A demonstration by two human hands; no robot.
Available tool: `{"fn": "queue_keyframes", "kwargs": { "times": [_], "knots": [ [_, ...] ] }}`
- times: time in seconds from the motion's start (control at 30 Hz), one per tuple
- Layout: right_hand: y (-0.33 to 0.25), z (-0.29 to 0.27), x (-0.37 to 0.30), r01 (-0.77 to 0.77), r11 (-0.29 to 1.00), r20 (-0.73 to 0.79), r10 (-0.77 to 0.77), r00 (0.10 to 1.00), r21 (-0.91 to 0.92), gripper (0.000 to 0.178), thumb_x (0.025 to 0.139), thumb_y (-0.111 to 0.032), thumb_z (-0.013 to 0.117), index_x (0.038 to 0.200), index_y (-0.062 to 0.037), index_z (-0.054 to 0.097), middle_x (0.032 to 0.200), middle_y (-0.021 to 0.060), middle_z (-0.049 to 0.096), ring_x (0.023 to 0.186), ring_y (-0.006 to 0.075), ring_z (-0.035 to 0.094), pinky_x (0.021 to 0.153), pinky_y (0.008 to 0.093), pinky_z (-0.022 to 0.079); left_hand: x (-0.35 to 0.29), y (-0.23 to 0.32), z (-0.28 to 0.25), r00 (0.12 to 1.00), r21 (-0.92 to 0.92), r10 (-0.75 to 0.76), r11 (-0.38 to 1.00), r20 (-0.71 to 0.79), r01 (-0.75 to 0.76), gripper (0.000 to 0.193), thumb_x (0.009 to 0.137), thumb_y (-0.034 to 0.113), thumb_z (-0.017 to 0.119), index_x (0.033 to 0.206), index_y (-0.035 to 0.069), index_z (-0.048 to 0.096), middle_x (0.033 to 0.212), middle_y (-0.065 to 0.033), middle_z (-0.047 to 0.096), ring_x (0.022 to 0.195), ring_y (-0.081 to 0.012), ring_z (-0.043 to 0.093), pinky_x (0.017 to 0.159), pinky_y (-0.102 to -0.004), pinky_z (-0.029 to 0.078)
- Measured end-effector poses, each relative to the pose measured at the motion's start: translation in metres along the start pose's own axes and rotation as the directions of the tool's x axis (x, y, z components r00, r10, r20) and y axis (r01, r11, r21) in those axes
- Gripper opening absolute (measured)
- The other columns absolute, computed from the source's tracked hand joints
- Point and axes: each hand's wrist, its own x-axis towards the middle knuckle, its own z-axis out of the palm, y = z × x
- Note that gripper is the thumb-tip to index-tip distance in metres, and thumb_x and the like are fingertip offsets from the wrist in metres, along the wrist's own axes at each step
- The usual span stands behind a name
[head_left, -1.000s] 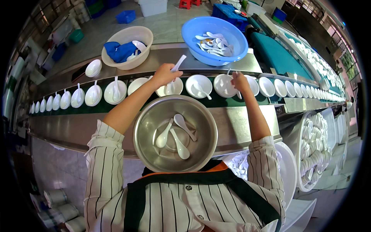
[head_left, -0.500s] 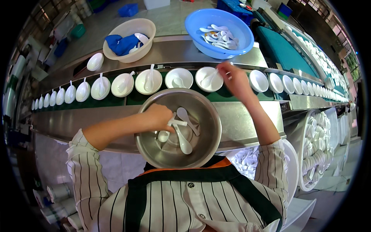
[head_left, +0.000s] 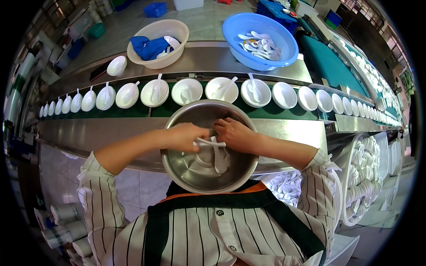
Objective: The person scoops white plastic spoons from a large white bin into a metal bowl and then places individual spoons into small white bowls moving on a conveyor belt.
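Note:
A steel basin (head_left: 184,182) in front of me holds several white soup spoons (head_left: 220,163). My left hand (head_left: 186,136) is closed over it, with white spoon handles (head_left: 208,142) sticking out from under its fingers. Close beside it, also over the basin, my right hand (head_left: 231,134) has its fingers curled in; whatever they pinch is hidden. Beyond the basin stands a row of white bowls on a green belt. One bowl (head_left: 256,98) has a spoon leaning in it, and another bowl (head_left: 284,95) to its right has none visible.
Behind the belt, a steel ledge carries a cream basin (head_left: 179,55) with a blue cloth (head_left: 153,48), and a blue basin (head_left: 230,37) of spoons. Spare bowls (head_left: 116,65) sit at the left. A white tub (head_left: 350,213) of stacked white ware stands at my right.
My right hand has come back from the bowls into the basin beside my left. The bowl it was over now shows a spoon. The row of bowls has shifted left.

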Motion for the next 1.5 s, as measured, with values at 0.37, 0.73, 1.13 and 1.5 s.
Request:
{"fn": "queue_keyframes", "kwargs": {
  "times": [0.37, 0.73, 1.13, 1.5],
  "knots": [
    [0.136, 0.008, -0.055, -0.641, 0.377, -0.158, 0.914, 0.373, 0.669, 0.025, 0.083, -0.021, 0.056, 0.086, 0.0036, 0.057, 0.07, 0.0172, 0.062, 0.061, 0.025, 0.062, 0.057, 0.0343, 0.048, 0.017, -0.004, 0.041, 0.938, 0.358, 0.344, 0.871, 0.044, -0.336, 0.024, 0.067, 0.006, 0.059, 0.088, 0.004, 0.047, 0.068, -0.0136, 0.054, 0.069, -0.0332, 0.054, 0.064, -0.0433, 0.042],
    [0.044, -0.033, -0.021, -0.259, 0.796, -0.257, 0.455, 0.853, 0.548, 0.018, 0.073, -0.019, 0.064, 0.088, -0.0081, 0.06, 0.077, 0.0123, 0.061, 0.07, 0.0292, 0.06, 0.062, 0.0363, 0.049, 0.0, 0.016, 0.009, 0.943, 0.112, 0.051, 0.989, 0.329, -0.093, 0.015, 0.078, 0.02, 0.058, 0.082, 0.005, 0.059, 0.074, -0.0133, 0.061, 0.072, -0.0297, 0.057, 0.064, -0.0379, 0.044],
    [-0.043, 0.0, 0.015, -0.105, 0.963, 0.079, 0.088, 0.993, 0.249, 0.041, 0.061, -0.035, 0.071, 0.091, -0.0088, 0.062, 0.098, 0.0111, 0.057, 0.094, 0.0239, 0.055, 0.086, 0.042, 0.041, 0.09, -0.012, -0.084, 0.969, -0.795, 0.078, 0.559, -0.234, -0.237, 0.02, 0.081, 0.019, 0.057, 0.091, 0.003, 0.062, 0.085, -0.0057, 0.062, 0.077, -0.0132, 0.059, 0.072, -0.0269, 0.046],
    [-0.024, -0.031, -0.009, -0.162, 0.715, 0.217, 0.014, 0.976, 0.68, 0.022, 0.072, -0.016, 0.061, 0.089, -0.0039, 0.055, 0.085, 0.0135, 0.059, 0.073, 0.0264, 0.061, 0.06, 0.0351, 0.048, 0.222, -0.063, -0.061, 0.831, -0.74, -0.404, 0.672, -0.383, -0.014, 0.022, 0.083, 0.02, 0.054, 0.081, -0.001, 0.061, 0.071, -0.008, 0.06, 0.058, -0.016, 0.056, 0.049, -0.0298, 0.045]
  ]
}}
